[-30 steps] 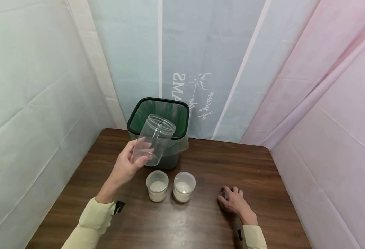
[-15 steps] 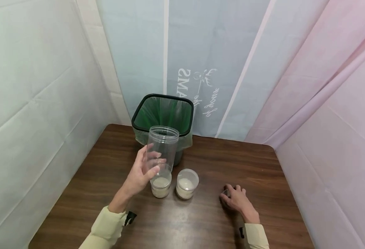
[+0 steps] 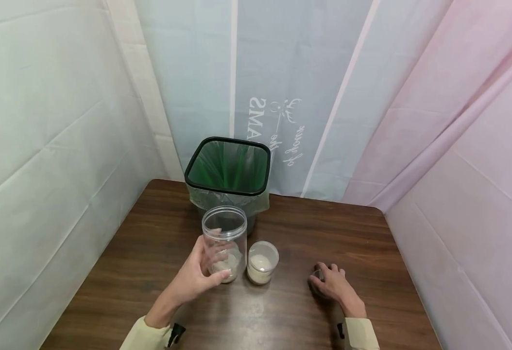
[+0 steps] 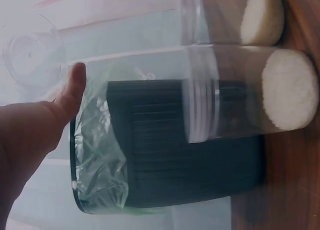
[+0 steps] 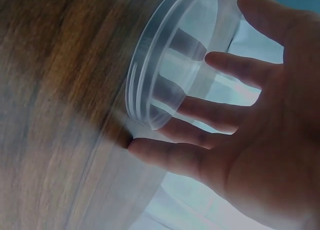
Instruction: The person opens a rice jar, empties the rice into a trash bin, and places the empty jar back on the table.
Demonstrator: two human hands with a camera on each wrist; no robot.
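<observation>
My left hand (image 3: 192, 274) grips a tall clear plastic jar (image 3: 224, 231), mouth up; no contents show in it. The held jar stands in front of a short clear jar (image 4: 290, 89) with white grains at its bottom, which shows through it in the head view. Beside that stands a second short jar (image 3: 262, 262) of white grains. My right hand (image 3: 332, 282) rests over a clear round lid (image 5: 172, 64) on the table. Its fingers are extended and touch the lid's far side; the thumb is apart in the right wrist view.
A dark bin (image 3: 227, 192) lined with a green-tinted bag stands behind the jars. The brown wooden table (image 3: 291, 311) is enclosed by pale curtains (image 3: 291, 58) at the back and sides.
My left hand has lowered the tall jar from in front of the bin towards the short jars, turning it from tilted to upright. The right hand has stayed on the lid.
</observation>
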